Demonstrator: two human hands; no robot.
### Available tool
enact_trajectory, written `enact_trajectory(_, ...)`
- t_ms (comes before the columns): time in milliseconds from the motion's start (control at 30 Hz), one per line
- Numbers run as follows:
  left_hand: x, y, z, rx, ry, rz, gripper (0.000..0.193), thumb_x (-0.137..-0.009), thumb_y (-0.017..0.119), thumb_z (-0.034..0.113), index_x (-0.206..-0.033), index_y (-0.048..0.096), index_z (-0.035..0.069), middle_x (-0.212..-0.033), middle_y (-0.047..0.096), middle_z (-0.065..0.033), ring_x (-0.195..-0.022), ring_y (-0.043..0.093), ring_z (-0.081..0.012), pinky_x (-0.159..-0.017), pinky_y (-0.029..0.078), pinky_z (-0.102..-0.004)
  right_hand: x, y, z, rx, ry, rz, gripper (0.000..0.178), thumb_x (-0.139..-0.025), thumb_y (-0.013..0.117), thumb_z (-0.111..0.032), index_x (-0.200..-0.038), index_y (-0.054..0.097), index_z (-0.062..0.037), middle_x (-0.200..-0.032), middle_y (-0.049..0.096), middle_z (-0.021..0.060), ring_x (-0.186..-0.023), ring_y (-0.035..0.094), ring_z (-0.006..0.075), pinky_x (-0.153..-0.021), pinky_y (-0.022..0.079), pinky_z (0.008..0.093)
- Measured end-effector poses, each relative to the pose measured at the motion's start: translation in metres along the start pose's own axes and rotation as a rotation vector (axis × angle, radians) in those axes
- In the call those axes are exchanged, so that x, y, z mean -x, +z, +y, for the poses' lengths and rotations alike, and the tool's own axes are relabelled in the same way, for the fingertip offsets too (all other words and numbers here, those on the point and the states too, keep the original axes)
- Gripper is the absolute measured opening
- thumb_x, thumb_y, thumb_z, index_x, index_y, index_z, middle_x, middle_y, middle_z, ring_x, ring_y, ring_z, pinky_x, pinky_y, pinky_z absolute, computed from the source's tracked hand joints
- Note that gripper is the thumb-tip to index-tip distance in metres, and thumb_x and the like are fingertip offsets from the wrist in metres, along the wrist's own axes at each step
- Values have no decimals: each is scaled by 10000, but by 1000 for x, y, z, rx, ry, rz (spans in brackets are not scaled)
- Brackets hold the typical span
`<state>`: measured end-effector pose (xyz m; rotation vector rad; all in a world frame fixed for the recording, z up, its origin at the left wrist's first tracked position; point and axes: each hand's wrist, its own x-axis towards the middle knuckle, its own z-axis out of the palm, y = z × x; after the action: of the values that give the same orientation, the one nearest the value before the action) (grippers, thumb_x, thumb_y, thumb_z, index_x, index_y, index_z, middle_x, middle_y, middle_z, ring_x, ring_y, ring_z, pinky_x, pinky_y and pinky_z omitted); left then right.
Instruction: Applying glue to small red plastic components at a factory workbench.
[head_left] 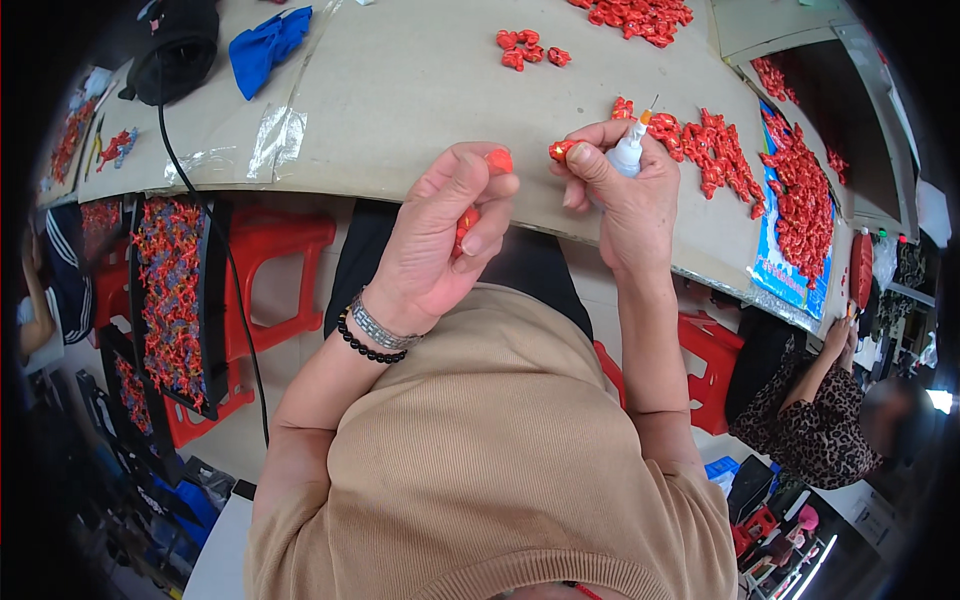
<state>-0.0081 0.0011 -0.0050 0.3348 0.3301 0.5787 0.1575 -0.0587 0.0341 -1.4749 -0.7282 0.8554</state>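
My left hand (425, 235) is raised at the table's near edge, its fingers curled. A small red-orange piece (499, 160) is pinched at its thumb and fingertip, and a red piece with a yellow mark (466, 222) sits in the curled lower fingers. To its right, my right hand (640, 205) grips a small white squeeze bottle (625, 155), whose orange-based needle tip points up and away. Between its thumb and forefinger is another small red piece with a yellow mark (561, 150). The two hands are apart.
Red figure pieces lie in a row (715, 150) and a larger heap on a blue sheet (800, 210) at right. Further off are a small cluster (525, 48) and a pile (640, 15). A black cable (215, 215) hangs beside a filled tray (172, 300). A co-worker (830, 420) sits right.
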Motion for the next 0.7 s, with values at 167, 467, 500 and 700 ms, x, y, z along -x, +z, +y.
enact_trajectory(167,0,1,-1,-23,7,6,233,-956,561,295,-1084,572,100,-913,652,-40,-494,409,-48,-383,275,-179,5,4,6,-191,70,-41,112,-815,690,-79,-867,619,-9,-676,626,47,-501,529,73,-459,421,209)
enact_trajectory(467,-1,4,-2,-48,12,26,199,-952,574,247,-1067,569,86,-899,660,-51,-480,419,-49,-380,279,-178,6,3,8,-272,7,-108,79,-822,655,-55,-874,612,-14,-716,632,42,-567,581,83,-473,430,207)
enact_trajectory(500,-1,3,-2,-44,12,27,195,-948,581,241,-1065,569,86,-904,662,-52,-480,418,-48,-380,280,-177,6,3,6,-262,20,-98,79,-805,659,-32,-865,612,-13,-722,636,44,-572,582,82,-477,431,209)
enact_trajectory(700,-2,6,-3,-56,6,40,205,-935,602,217,-1083,568,78,-929,664,-56,-481,411,-42,-383,280,-174,9,4,2,-118,-64,-57,108,-736,689,39,-811,633,-15,-746,658,34,-601,577,62,-523,450,203)
